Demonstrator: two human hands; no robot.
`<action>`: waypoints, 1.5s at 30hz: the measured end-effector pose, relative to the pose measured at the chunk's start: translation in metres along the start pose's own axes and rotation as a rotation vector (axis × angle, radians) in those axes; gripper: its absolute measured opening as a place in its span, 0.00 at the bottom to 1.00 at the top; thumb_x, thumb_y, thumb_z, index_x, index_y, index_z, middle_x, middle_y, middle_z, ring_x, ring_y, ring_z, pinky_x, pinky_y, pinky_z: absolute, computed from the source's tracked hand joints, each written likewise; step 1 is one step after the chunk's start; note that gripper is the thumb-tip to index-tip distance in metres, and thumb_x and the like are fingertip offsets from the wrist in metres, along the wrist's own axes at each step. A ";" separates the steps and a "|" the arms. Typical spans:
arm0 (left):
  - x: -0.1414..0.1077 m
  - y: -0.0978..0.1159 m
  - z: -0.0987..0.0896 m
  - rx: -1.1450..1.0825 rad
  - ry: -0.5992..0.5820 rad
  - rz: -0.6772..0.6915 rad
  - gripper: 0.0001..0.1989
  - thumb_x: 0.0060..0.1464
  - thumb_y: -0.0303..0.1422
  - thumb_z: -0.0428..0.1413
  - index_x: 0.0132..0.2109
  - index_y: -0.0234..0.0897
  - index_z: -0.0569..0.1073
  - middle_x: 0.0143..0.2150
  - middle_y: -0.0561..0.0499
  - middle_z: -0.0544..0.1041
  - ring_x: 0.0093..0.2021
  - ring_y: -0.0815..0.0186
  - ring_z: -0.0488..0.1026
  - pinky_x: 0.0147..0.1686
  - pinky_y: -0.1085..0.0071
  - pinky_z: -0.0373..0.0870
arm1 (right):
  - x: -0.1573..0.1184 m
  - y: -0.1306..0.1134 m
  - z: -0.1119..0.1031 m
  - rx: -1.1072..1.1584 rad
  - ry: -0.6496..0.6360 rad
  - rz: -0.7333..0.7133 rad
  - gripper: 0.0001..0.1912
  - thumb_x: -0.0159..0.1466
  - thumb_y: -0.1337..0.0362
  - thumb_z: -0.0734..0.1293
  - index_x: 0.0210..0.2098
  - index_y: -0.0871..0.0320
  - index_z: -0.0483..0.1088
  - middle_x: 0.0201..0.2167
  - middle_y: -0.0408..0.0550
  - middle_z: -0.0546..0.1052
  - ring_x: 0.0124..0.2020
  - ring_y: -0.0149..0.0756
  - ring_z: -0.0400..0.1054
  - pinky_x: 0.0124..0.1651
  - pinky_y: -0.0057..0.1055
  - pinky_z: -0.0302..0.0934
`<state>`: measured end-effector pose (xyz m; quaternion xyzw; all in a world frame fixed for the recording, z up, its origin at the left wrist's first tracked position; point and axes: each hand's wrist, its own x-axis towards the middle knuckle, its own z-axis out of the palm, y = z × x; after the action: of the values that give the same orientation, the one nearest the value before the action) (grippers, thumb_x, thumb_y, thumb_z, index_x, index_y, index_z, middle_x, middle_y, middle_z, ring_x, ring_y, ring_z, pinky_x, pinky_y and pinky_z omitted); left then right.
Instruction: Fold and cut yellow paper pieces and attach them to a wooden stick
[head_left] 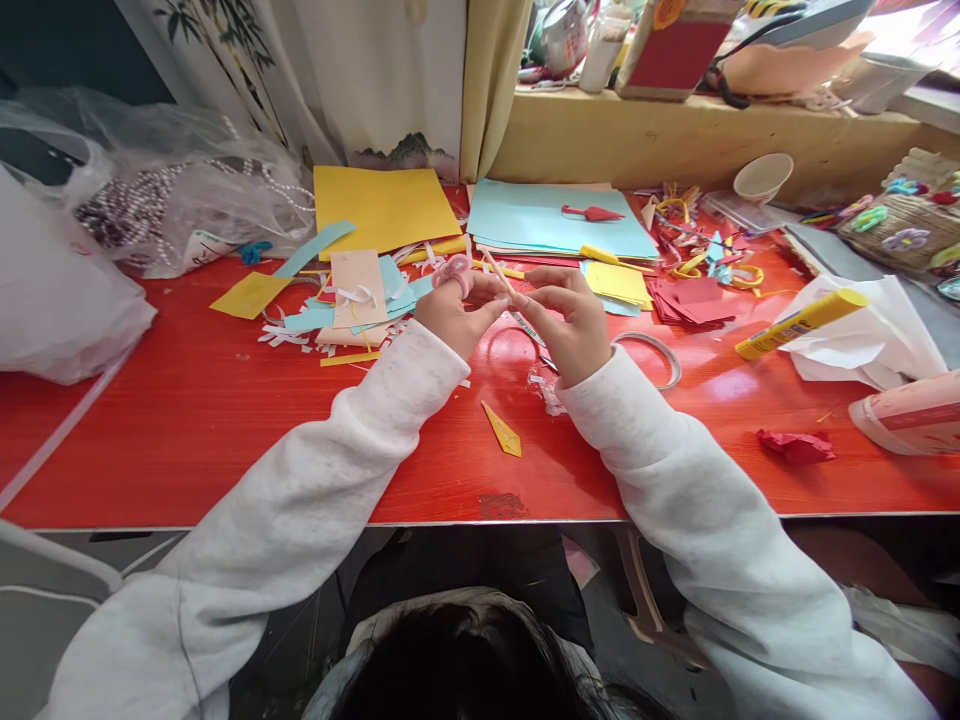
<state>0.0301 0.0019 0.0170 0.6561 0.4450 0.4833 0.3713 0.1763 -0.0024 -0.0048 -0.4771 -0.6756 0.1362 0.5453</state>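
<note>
My left hand and my right hand meet over the middle of the red table. Their fingertips pinch a thin pale stick-like piece, slanting up to the left; I cannot tell if it is wood or rolled paper. A pink ring-shaped thing sits against the back of my left hand. Partly hidden under my right hand are what look like scissors. A small yellow kite-shaped paper piece lies nearer the front edge, with white scraps around.
Left of my hands are paper scraps and a yellow sheet. Blue sheets lie behind, bearing a small red folded piece. To the right are a tape roll, a yellow glue stick and crumpled red paper. Plastic bags stand far left.
</note>
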 end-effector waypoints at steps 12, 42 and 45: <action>0.001 0.005 -0.002 -0.103 -0.062 -0.078 0.05 0.47 0.25 0.58 0.32 0.35 0.69 0.33 0.52 0.75 0.39 0.68 0.73 0.42 0.70 0.70 | -0.002 -0.002 0.000 -0.082 -0.009 -0.131 0.15 0.58 0.50 0.64 0.27 0.53 0.72 0.40 0.49 0.70 0.46 0.40 0.67 0.50 0.44 0.63; 0.007 0.002 -0.004 -0.327 -0.052 -0.165 0.02 0.47 0.24 0.58 0.28 0.33 0.74 0.24 0.55 0.75 0.28 0.71 0.74 0.38 0.68 0.74 | 0.002 0.003 -0.005 -0.134 0.035 -0.309 0.10 0.60 0.54 0.64 0.28 0.54 0.70 0.39 0.48 0.69 0.43 0.39 0.67 0.48 0.42 0.62; 0.011 0.001 -0.004 -0.342 -0.087 -0.197 0.07 0.51 0.23 0.53 0.29 0.32 0.75 0.24 0.54 0.75 0.26 0.72 0.73 0.36 0.67 0.75 | 0.003 0.003 -0.007 -0.119 0.014 -0.278 0.11 0.60 0.53 0.64 0.28 0.54 0.70 0.38 0.48 0.70 0.43 0.38 0.67 0.47 0.42 0.62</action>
<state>0.0278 0.0121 0.0221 0.5573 0.4020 0.4842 0.5417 0.1844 -0.0005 -0.0026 -0.4113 -0.7383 0.0155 0.5343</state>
